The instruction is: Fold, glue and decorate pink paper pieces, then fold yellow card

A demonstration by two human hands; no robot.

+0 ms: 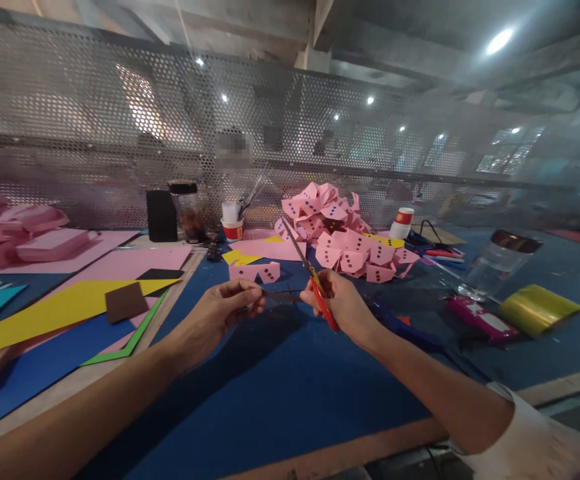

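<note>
My left hand is closed in a pinch on one end of a thin dark strip, which looks like paper. Scissors with red and yellow handles are held in my right hand, their blades pointing up and to the left. The fingertips of that same hand meet the strip's other end, so it spans the gap between both hands. Just behind the strip sits a folded pink paper piece with dark squares on it. Farther back rises a pile of similar pink pieces.
Coloured paper sheets and a brown square lie at left. A dark-lidded jar and a paper cup stand behind. On the right are a clear bottle, a yellow tape roll and a magenta object.
</note>
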